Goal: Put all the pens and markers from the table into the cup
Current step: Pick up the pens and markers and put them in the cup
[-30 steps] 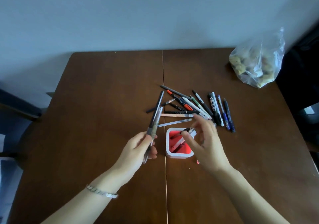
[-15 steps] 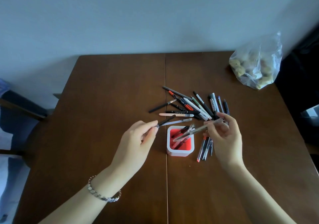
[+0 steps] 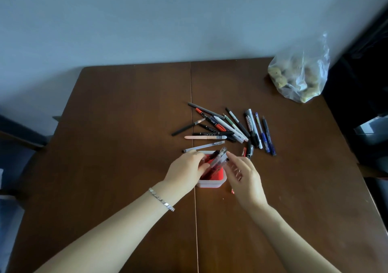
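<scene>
Both hands meet over the cup (image 3: 212,182), which stands near the middle seam of the brown table (image 3: 117,125). My left hand (image 3: 184,173) curls over the cup's left rim, fingers bent down into it among the pens (image 3: 218,159) standing inside; whether they are clamped on one I cannot tell. My right hand (image 3: 244,175) hovers just right of the cup, fingers loosely spread, fingertips near those pens' tops, gripping nothing I can see. A clear plastic bag (image 3: 300,77) sits at the far right corner. Beyond the cup, loose pens and markers (image 3: 228,127) lie scattered. A bracelet (image 3: 161,199) circles my left wrist.
</scene>
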Action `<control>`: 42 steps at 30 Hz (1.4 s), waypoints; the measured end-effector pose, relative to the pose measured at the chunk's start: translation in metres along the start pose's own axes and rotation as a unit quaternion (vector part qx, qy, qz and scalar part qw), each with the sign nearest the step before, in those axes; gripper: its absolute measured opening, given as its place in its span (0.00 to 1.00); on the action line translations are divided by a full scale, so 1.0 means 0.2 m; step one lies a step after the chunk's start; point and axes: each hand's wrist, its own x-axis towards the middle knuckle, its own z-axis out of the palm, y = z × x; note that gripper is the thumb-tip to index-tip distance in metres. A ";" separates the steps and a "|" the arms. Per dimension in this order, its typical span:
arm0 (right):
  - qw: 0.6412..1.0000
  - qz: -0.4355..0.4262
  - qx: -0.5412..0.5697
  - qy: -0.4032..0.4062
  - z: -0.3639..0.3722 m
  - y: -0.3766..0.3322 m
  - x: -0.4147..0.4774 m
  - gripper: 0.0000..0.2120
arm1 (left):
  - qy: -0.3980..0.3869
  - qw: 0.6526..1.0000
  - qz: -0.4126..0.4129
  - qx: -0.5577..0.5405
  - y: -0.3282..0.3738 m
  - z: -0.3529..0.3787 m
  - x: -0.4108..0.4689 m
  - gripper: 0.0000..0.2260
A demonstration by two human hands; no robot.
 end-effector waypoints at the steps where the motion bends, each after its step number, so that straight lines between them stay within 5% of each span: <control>1: 1.000 0.006 -0.001 0.004 -0.03 0.02 0.01 0.17 | 0.019 1.000 0.002 -0.003 -0.02 0.02 0.00 0.15; 4: 0.994 0.093 -0.030 0.054 -0.11 0.13 0.03 0.11 | 0.065 0.998 0.020 -0.004 -0.10 0.07 -0.02 0.30; 8: 0.962 0.256 -0.082 0.041 -0.14 0.29 0.11 0.14 | -0.030 0.998 0.011 -0.059 -0.16 0.11 -0.01 0.49; 12: 0.939 0.312 -0.138 -0.046 -0.04 0.35 0.21 0.19 | -0.011 0.995 0.021 -0.096 -0.20 0.17 0.02 0.43; 19: 0.920 0.373 -0.114 -0.033 0.02 0.35 0.35 0.08 | 0.043 0.989 0.036 -0.135 -0.27 0.22 -0.04 0.39; 27: 0.955 0.289 -0.031 -0.058 -0.20 0.22 0.26 0.06 | 0.040 0.980 -0.024 -0.193 -0.29 0.20 -0.08 0.40; 32: 0.968 0.102 0.228 0.039 -0.31 -0.17 0.17 0.07 | 0.047 0.983 -0.034 -0.173 -0.29 0.21 -0.07 0.39; 37: 0.988 0.086 0.095 -0.084 -0.05 -0.27 0.13 0.06 | 0.053 0.986 -0.024 -0.156 -0.28 0.20 -0.08 0.37; 42: 0.980 0.150 0.127 -0.031 0.05 -0.28 0.14 0.11 | 0.050 0.986 -0.019 -0.159 -0.27 0.19 -0.08 0.36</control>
